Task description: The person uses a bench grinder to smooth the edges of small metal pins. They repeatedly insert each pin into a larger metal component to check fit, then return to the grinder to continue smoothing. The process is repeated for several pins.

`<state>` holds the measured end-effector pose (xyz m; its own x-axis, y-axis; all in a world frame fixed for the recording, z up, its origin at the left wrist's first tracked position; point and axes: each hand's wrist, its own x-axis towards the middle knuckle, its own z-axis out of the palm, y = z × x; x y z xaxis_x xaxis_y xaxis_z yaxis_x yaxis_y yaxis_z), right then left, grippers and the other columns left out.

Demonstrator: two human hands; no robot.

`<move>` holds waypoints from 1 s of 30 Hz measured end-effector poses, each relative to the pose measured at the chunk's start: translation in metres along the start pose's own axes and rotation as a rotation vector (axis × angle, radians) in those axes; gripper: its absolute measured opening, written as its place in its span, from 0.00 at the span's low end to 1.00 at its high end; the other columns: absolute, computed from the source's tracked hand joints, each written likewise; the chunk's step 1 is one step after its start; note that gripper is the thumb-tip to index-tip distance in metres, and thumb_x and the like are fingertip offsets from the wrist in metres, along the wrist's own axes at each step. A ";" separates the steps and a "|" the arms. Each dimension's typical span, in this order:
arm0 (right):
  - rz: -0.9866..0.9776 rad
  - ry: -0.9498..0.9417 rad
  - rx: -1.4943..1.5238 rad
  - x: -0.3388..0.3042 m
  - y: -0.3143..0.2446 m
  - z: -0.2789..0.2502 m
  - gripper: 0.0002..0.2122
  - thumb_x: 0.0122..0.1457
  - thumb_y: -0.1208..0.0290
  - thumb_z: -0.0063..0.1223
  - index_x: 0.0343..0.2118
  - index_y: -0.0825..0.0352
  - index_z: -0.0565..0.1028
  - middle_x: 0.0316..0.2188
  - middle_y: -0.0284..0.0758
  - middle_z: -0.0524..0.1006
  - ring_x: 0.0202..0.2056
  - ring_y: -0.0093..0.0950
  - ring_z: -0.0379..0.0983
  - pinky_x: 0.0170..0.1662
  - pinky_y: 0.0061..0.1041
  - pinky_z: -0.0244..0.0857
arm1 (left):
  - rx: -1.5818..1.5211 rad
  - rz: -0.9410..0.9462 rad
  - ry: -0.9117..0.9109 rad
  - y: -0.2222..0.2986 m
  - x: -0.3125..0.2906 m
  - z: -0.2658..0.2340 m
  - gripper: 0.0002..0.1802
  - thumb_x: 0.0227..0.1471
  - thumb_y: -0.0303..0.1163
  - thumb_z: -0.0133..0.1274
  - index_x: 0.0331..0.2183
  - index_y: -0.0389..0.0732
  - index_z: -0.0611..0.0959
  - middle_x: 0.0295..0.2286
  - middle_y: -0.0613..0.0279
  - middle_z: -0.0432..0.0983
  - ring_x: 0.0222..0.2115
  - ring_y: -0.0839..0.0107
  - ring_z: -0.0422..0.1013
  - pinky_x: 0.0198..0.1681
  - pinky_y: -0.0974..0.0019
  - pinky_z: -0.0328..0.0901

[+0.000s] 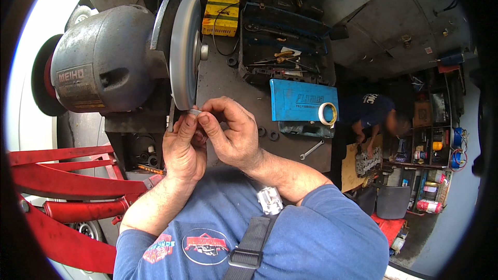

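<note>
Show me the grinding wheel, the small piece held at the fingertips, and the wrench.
Grinding wheel [181, 54]: head view, on its grey outer rim.
Small piece [195, 111]: head view, on its exposed upper surface.
Wrench [312, 149]: head view, mid-handle.

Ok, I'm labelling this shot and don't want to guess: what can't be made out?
In the head view:
Small grey piece: partly covered by the left hand and right hand.
Grinding wheel: its surface grain is blurred.
Contact between piece and wheel: too small to tell.
Red frame: left end cut off by the dark lens rim.
</note>
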<state>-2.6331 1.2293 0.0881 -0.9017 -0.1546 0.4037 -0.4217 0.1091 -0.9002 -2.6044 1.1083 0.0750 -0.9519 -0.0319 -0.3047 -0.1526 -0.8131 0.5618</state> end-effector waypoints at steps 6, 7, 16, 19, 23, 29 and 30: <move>0.022 0.014 0.095 -0.003 -0.002 0.001 0.10 0.59 0.70 0.58 0.38 0.72 0.74 0.33 0.37 0.75 0.33 0.24 0.76 0.36 0.21 0.71 | 0.023 0.007 -0.026 -0.001 0.001 -0.004 0.16 0.53 0.37 0.60 0.41 0.39 0.79 0.36 0.67 0.76 0.37 0.78 0.70 0.43 0.75 0.64; -0.010 0.009 0.064 -0.002 -0.002 0.000 0.10 0.59 0.71 0.58 0.38 0.72 0.74 0.33 0.37 0.75 0.33 0.23 0.76 0.36 0.21 0.71 | 0.056 -0.012 0.030 -0.001 0.002 -0.005 0.18 0.55 0.39 0.58 0.42 0.38 0.77 0.38 0.64 0.75 0.40 0.75 0.70 0.47 0.71 0.65; -0.028 0.027 0.017 0.000 -0.001 0.000 0.09 0.59 0.72 0.57 0.37 0.72 0.74 0.29 0.36 0.76 0.32 0.23 0.76 0.34 0.20 0.70 | -0.017 -0.003 0.016 0.001 0.000 0.000 0.12 0.50 0.34 0.63 0.38 0.42 0.82 0.31 0.73 0.78 0.28 0.86 0.69 0.31 0.82 0.61; -0.022 0.031 0.012 0.000 -0.001 0.000 0.08 0.59 0.71 0.57 0.35 0.72 0.74 0.27 0.36 0.76 0.30 0.23 0.75 0.33 0.20 0.69 | -0.020 -0.005 0.014 0.002 -0.001 0.000 0.12 0.50 0.33 0.63 0.38 0.42 0.82 0.31 0.73 0.78 0.28 0.86 0.68 0.31 0.82 0.61; -0.060 0.036 -0.015 0.002 -0.001 0.000 0.08 0.59 0.70 0.57 0.32 0.71 0.75 0.25 0.35 0.75 0.27 0.23 0.72 0.30 0.20 0.66 | -0.006 -0.013 0.013 0.001 0.000 -0.001 0.12 0.50 0.33 0.63 0.38 0.41 0.82 0.32 0.73 0.78 0.27 0.86 0.67 0.31 0.82 0.60; -0.077 0.014 -0.040 0.004 -0.002 -0.001 0.08 0.59 0.70 0.58 0.32 0.71 0.75 0.26 0.35 0.75 0.27 0.23 0.72 0.29 0.21 0.65 | -0.017 -0.015 -0.002 0.002 0.000 -0.002 0.13 0.50 0.34 0.64 0.37 0.41 0.81 0.30 0.72 0.78 0.27 0.84 0.68 0.31 0.82 0.61; -0.077 0.015 -0.043 0.004 -0.003 -0.001 0.08 0.58 0.70 0.59 0.33 0.71 0.75 0.26 0.35 0.75 0.27 0.23 0.73 0.30 0.20 0.66 | -0.017 -0.019 -0.018 0.003 0.000 -0.002 0.13 0.50 0.34 0.63 0.37 0.41 0.81 0.30 0.72 0.78 0.27 0.84 0.68 0.31 0.81 0.62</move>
<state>-2.6360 1.2297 0.0924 -0.8675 -0.1500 0.4744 -0.4936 0.1399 -0.8584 -2.6049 1.1045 0.0756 -0.9536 -0.0060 -0.3009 -0.1660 -0.8235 0.5425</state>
